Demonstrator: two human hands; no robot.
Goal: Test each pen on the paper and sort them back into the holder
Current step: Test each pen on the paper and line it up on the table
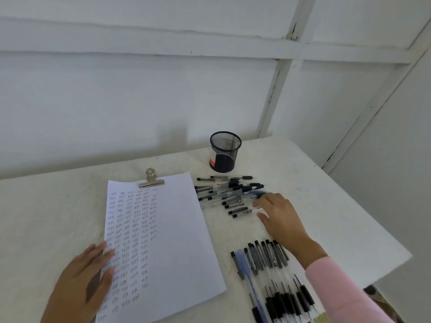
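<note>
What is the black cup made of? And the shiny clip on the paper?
The pen holder looks like black wire mesh, probably metal: you can see through its tiny holes. The clip looks like metal too, silvery and shiny.

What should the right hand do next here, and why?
Probably pinch one pen from the near edge of the loose pile and carry it to the paper. The right hand lies open with its fingertips at that pile, seemingly gripping nothing. The left hand rests flat on the paper, whose right side is unmarked. The mesh holder stands apart behind the pile.
</note>
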